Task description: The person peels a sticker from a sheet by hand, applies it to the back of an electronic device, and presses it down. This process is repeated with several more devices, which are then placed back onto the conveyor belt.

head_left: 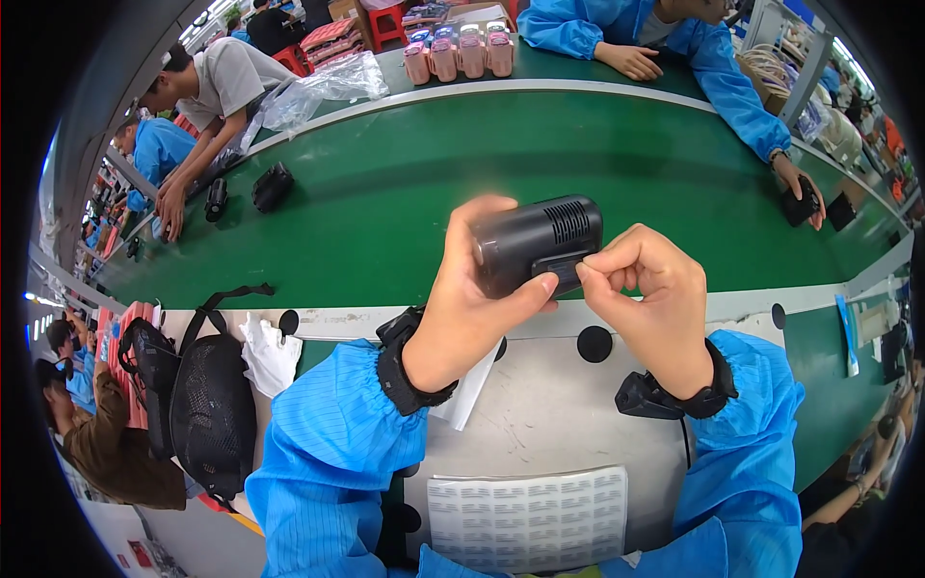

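Observation:
My left hand [472, 308] grips a small dark grey device [535, 241] with a slotted vent on top, held above the near edge of the green conveyor belt [385, 183]. My right hand [650, 299] pinches with thumb and forefinger at the device's lower right side, where a small dark label sits. Both forearms wear blue sleeves and black wrist straps. A sheet of small white labels [528, 518] lies on the grey worktop [549, 414] below my arms.
Two more black devices [272, 185] lie on the belt at the far left. Pink boxes [458, 53] stand at the belt's far edge. A black mesh bag [207, 405] sits to my left. Other people in blue and grey work around the belt.

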